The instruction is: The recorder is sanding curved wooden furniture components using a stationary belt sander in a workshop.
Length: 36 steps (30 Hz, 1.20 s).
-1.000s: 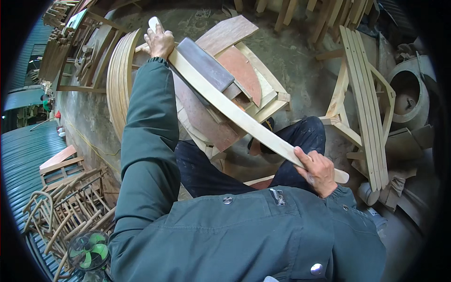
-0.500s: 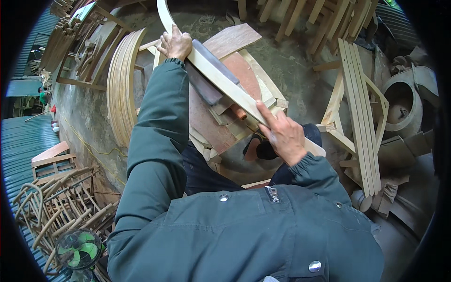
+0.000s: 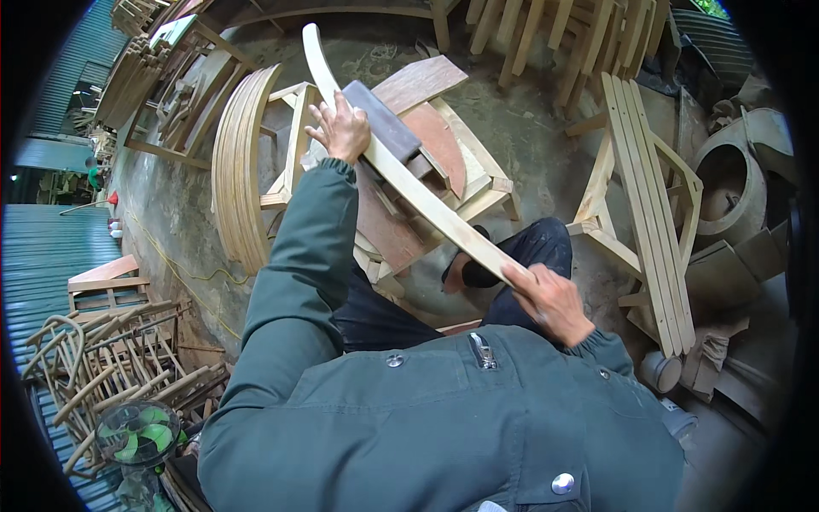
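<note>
A long, pale, curved wooden slat (image 3: 431,207) runs slantwise from the far left toward my right side. My left hand (image 3: 343,128) holds its far part, some fingers spread over its left side and the thumb hidden. At the near end, my right hand (image 3: 553,300) is closed around the slat, covering its tip. Beneath and beside the slat lies a grey rectangular block (image 3: 388,119) on a low wooden stand (image 3: 486,205). A reddish-brown board with a curved edge (image 3: 439,141) and a flat plywood piece (image 3: 420,83) also lie on the stand.
Left of the stand stands a stack of curved wooden strips (image 3: 239,171). A slatted wooden frame (image 3: 648,213) is on the right, beside a round metal housing (image 3: 725,192). Wooden chair frames (image 3: 111,375) and a green-bladed fan (image 3: 139,435) are at lower left. A yellow cord (image 3: 183,273) crosses the floor.
Both hands have moved toward me and to the right, with the slat between them. The slat's far tip has come into view. More of the grey block shows right of the slat.
</note>
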Each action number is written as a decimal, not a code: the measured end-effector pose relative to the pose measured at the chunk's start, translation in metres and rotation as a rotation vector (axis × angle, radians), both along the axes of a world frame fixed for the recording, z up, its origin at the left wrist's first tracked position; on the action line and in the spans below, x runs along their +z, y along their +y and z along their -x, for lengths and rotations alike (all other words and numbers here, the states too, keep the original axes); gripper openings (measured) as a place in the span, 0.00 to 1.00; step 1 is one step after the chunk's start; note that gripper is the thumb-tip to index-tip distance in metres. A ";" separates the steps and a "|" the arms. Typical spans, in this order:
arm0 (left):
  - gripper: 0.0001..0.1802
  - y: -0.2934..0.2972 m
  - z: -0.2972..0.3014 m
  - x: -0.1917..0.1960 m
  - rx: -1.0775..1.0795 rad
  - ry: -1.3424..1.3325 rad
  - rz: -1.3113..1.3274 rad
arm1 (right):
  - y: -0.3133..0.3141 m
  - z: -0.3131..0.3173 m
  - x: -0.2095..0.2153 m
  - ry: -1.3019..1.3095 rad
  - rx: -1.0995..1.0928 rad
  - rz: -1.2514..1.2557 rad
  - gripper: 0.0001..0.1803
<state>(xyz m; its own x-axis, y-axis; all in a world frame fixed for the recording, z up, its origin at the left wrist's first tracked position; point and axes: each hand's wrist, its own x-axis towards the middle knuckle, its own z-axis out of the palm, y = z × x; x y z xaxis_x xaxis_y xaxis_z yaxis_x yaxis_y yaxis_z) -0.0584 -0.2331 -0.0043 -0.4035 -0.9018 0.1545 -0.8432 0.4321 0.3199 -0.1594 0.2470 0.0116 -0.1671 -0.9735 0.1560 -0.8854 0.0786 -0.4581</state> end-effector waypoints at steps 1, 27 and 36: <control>0.43 0.015 -0.005 -0.005 -0.025 0.012 0.011 | 0.020 -0.001 0.003 -0.022 0.012 -0.026 0.35; 0.43 -0.048 0.018 -0.013 -0.026 0.149 -0.005 | -0.033 -0.008 0.003 0.069 0.011 0.116 0.34; 0.42 -0.161 0.025 -0.010 -0.019 0.099 0.067 | -0.137 -0.016 -0.004 0.169 0.044 0.165 0.33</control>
<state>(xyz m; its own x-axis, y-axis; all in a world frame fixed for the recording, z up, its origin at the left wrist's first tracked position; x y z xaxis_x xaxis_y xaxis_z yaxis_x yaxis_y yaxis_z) -0.0838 -0.3938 -0.0141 -0.4005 -0.8804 0.2539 -0.8001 0.4710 0.3713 -0.1433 0.1096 0.0077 -0.0833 -0.9381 0.3361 -0.9516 -0.0253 -0.3064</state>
